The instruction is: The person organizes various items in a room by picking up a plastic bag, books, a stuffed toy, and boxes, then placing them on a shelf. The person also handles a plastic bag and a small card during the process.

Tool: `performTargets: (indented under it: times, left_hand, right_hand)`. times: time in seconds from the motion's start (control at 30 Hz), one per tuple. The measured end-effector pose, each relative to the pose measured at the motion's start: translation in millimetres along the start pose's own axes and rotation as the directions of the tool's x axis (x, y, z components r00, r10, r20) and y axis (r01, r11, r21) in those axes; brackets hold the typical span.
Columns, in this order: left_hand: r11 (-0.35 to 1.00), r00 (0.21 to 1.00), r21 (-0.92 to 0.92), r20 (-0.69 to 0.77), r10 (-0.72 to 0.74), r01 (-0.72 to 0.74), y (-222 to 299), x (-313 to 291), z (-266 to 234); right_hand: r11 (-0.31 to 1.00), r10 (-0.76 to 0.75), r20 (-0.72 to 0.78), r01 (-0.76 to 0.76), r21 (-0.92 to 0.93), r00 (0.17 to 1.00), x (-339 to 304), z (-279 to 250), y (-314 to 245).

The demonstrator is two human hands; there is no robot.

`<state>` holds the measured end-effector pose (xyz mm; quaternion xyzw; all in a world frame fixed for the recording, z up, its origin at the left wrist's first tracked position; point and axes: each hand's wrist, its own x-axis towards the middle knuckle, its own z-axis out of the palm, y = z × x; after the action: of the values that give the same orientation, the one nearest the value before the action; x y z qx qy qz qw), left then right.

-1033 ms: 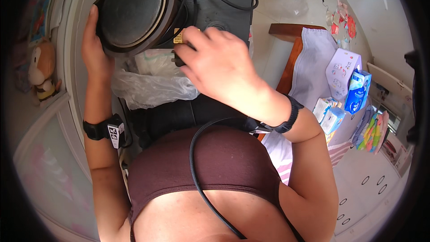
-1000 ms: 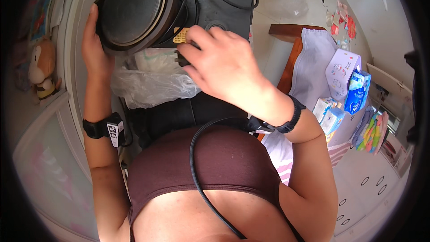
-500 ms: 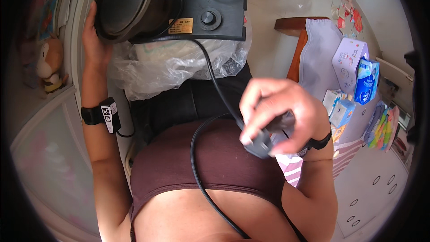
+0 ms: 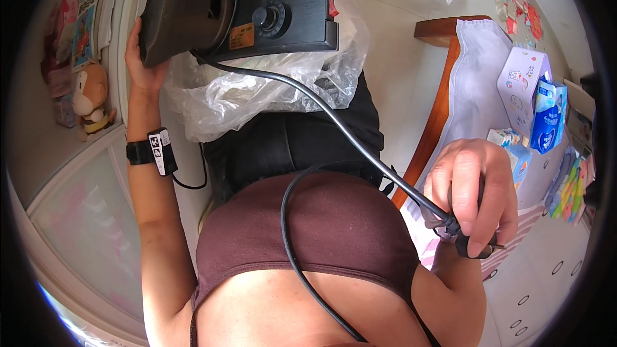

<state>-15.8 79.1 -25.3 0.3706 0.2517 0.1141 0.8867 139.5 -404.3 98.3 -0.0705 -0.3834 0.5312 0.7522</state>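
Note:
A black boxy machine with a round dial knob and a red switch rests over my lap on clear plastic wrapping. From its left end sticks out a dark brown flared cup. My left hand is wrapped round the cup's outer left side, its fingers partly hidden behind it. Out to the right, my right hand grips a black plug, and a metal prong shows past the fingers. The thick black cable runs from the plug back to the machine.
Right of me, a purple cloth covers a wood-framed surface holding a lilac box, a blue packet and folded colourful cloths. On the left are a cabinet door and a plush toy. A thinner cable crosses my chest.
My right hand has moved right and slightly down with the plug, drawing the cable out straighter. The machine has shifted left and up, and its cup has turned more side-on.

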Motion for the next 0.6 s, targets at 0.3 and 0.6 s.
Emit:
performTargets:
  times: [0.3,0.6]
  left_hand:
    - [1.000,0.999,-0.018,-0.031,0.018,-0.018,-2.5,-3.3,-1.0]
    - [0.954,0.934,0.276,-0.294,0.202,-0.120,-21.5,-20.8,64.6]
  right_hand:
    - [0.954,0.167,-0.065,-0.178,-0.242,0.984,22.5,6.7,-14.7]
    - [0.820,-0.190,-0.603,-0.213,-0.532,0.775,52.4,-8.6,-12.8]
